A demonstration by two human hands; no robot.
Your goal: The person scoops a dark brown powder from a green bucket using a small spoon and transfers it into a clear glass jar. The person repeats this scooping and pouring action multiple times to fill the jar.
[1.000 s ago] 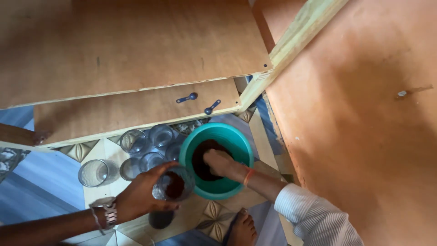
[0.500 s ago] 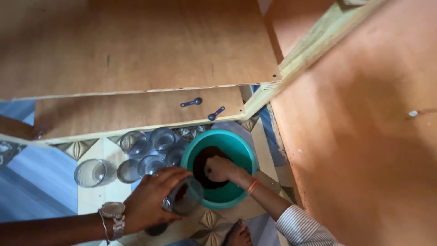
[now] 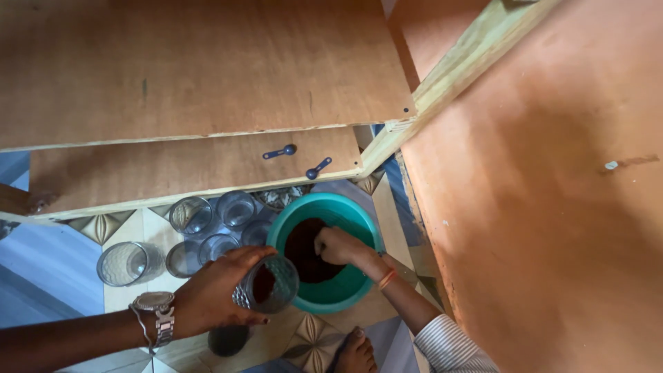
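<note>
Down in the head view, the left hand (image 3: 215,293) is wrapped around a clear patterned glass (image 3: 269,283), fingers closed on its side, tilting it so its mouth faces the camera; a dark brown powder shows inside. The glass hangs just beside the near rim of a teal bowl (image 3: 345,293) that stands on the tiled floor (image 3: 131,228). The right hand (image 3: 336,245) reaches into the bowl, its fingers curled into a loose fist over the dark brown powder (image 3: 300,252) at the bottom; whether it pinches any of the powder cannot be told. An orange band sits on that wrist, and a striped sleeve (image 3: 452,345) covers the forearm. A metal watch (image 3: 155,307) is on the left wrist.

Left of the bowl, empty glasses (image 3: 190,214) stand grouped on the floor, one (image 3: 123,262) set a little apart. Above them, on a lower wooden shelf (image 3: 138,173), lie two small blue measuring spoons (image 3: 280,151), near each other but not touching. A bare foot (image 3: 356,352) shows at the bottom edge.
</note>
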